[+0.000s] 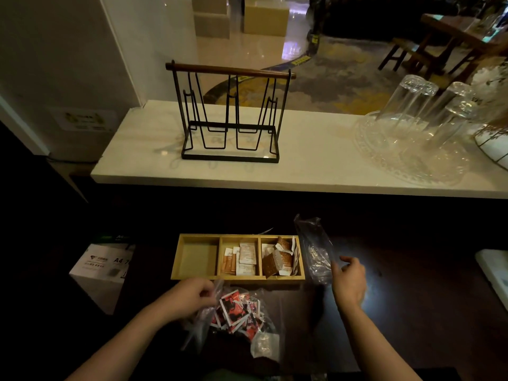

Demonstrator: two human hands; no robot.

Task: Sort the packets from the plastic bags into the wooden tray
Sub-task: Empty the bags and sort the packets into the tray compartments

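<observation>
On the dark counter (398,312) below me sits the wooden tray (237,277), three compartments in a row. Its left compartment holds nothing, the middle one holds white and orange packets (242,260), and the right one holds brown packets (279,261) piled loosely, some leaning on the right wall.

Just in front of the tray lies a clear bag (233,312) full of red packets (236,307). My left hand (192,296) is at that bag's upper left corner, fingers curled and pinching the plastic. My right hand (349,280) is to the right of the tray, fingers bent around the lower edge of a second bag (314,248) — clear, standing up beside the tray's right end. I cannot tell whether anything is left inside that one; the plastic is dim and crumpled.

Behind the tray, a raised white counter (316,163) runs across the view. On it stands a black wire rack (231,114) with a wooden bar along the top, and to the right a clear glass platter (406,160) carrying two upturned glasses (412,105). At far right a white dish (492,147) is partly cut off by the edge.

Left of the dark counter, lower down, sits a white box (101,270) marked A4. Beyond the white counter I see a shiny floor, cardboard boxes (242,15) and dark wooden furniture (439,45) — all well apart from my hands.
</observation>
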